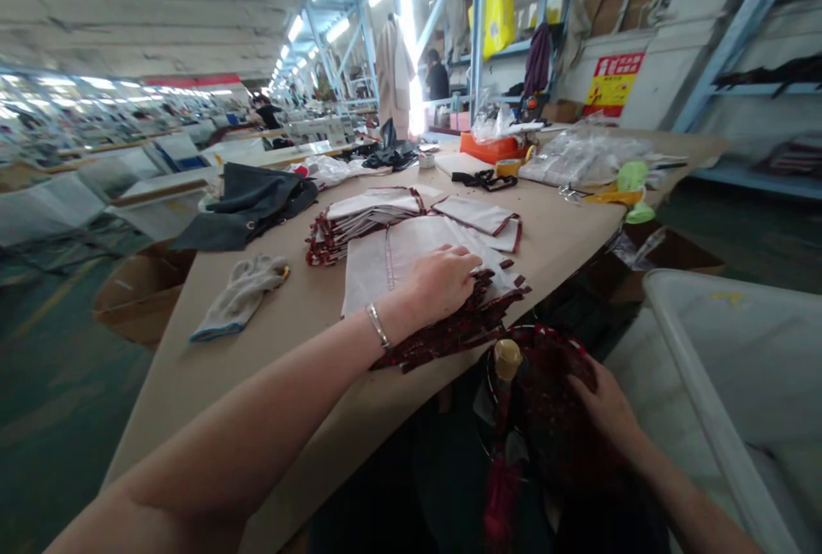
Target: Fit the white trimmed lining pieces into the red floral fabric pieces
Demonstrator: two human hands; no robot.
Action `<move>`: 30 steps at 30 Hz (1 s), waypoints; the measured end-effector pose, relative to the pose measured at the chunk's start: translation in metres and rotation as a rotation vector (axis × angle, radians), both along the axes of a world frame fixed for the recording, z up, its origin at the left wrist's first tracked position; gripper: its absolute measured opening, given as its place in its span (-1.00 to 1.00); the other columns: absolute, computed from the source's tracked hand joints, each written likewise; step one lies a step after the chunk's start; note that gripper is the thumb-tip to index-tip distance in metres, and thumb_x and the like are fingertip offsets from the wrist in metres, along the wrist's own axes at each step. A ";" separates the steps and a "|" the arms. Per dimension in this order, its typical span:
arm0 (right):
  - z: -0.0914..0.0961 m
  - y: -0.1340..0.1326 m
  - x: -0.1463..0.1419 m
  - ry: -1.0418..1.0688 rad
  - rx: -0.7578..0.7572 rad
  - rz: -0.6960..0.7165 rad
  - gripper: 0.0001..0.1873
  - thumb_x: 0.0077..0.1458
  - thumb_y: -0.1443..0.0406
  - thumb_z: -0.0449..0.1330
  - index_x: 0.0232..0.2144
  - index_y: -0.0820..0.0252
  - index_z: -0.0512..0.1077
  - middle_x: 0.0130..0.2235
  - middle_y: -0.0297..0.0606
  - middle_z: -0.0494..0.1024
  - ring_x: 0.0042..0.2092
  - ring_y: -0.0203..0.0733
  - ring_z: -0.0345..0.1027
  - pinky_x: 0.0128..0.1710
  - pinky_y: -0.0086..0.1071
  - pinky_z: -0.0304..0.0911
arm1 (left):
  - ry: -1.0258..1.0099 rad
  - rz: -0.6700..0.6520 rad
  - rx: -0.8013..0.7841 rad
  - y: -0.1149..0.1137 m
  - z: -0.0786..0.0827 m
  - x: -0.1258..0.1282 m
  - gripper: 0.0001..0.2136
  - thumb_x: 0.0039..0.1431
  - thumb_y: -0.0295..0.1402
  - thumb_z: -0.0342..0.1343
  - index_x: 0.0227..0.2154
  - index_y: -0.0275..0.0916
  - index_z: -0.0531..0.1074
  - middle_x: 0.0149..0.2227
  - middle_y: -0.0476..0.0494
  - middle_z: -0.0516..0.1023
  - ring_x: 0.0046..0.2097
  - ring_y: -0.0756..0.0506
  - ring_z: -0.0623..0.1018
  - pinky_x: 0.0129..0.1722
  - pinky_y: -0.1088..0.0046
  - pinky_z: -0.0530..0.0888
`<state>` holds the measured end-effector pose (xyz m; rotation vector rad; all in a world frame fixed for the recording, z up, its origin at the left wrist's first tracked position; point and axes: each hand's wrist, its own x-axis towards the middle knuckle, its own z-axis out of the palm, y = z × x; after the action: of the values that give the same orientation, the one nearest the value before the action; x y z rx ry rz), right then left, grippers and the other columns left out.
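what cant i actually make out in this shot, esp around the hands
All in the head view:
What lies under the left hand: hidden by its palm.
The right hand's exact finger positions: obscured by dark red material and shadow.
The pinkish-red object: blurred and dim.
The white bin's full shape: cut off by the right edge.
The poster's wording: too small and blurred.
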<state>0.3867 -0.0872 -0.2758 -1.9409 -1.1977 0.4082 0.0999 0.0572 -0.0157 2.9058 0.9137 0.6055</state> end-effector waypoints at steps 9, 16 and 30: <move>0.125 0.009 -0.065 0.232 0.297 0.286 -0.69 0.17 0.12 0.09 -0.08 0.09 0.35 -0.11 -0.21 0.47 -0.13 -0.15 0.41 -0.09 -0.24 0.32 | 0.442 0.011 0.113 0.018 0.011 0.019 -0.77 0.10 -0.52 -0.07 -0.32 -0.26 0.49 -0.28 -0.18 0.55 -0.27 -0.11 0.53 -0.33 0.42 0.38; 0.219 0.052 -0.140 0.236 0.499 0.547 -0.76 0.17 0.22 0.09 -0.12 0.14 0.40 -0.19 -0.23 0.49 -0.16 -0.19 0.39 -0.16 -0.28 0.33 | 0.149 0.271 0.297 0.012 0.062 -0.014 -0.80 0.15 -0.48 -0.07 -0.34 -0.27 0.48 -0.31 -0.16 0.51 -0.29 -0.10 0.51 -0.31 0.39 0.38; 0.235 0.083 -0.171 0.119 0.189 0.611 -0.57 0.09 0.32 0.02 0.03 0.24 0.35 -0.30 -0.15 0.56 -0.38 -0.12 0.46 -0.33 -0.21 0.38 | -0.186 0.400 0.333 -0.087 0.054 -0.084 -0.85 0.09 -0.41 0.03 -0.56 -0.24 0.36 -0.49 -0.04 0.38 -0.44 0.00 0.37 -0.44 0.48 0.26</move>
<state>0.2153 -0.0044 -0.0409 -1.3440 -1.6732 0.6836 0.0163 -0.0297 0.0381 2.8755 1.5094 1.1310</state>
